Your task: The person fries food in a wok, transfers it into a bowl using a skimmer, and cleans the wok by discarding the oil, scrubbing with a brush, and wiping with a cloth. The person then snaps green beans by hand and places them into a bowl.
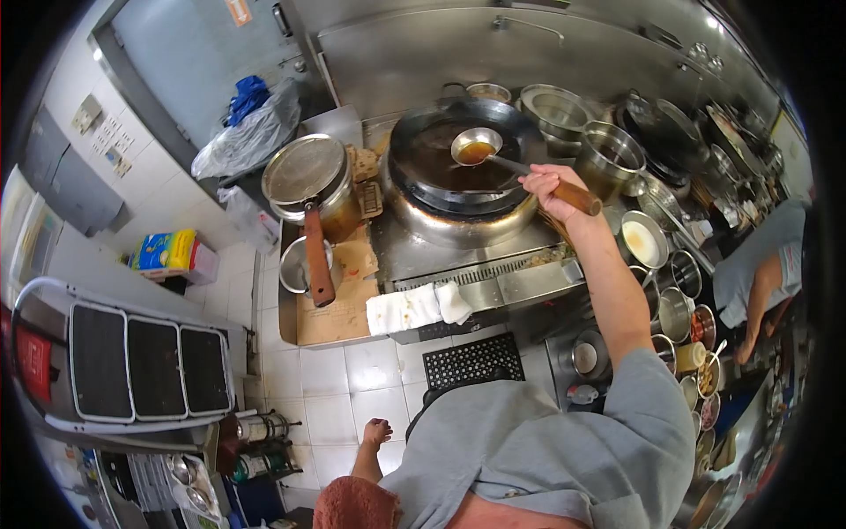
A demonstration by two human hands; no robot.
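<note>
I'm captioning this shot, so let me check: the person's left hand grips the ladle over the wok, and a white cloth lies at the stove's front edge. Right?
Wrong hand: the head view shows the right hand gripping the ladle over the wok. The white cloth does lie at the stove's front edge.

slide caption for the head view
Right hand holds a wooden-handled ladle of brown liquid over a dark wok; left hand hangs low.
</note>
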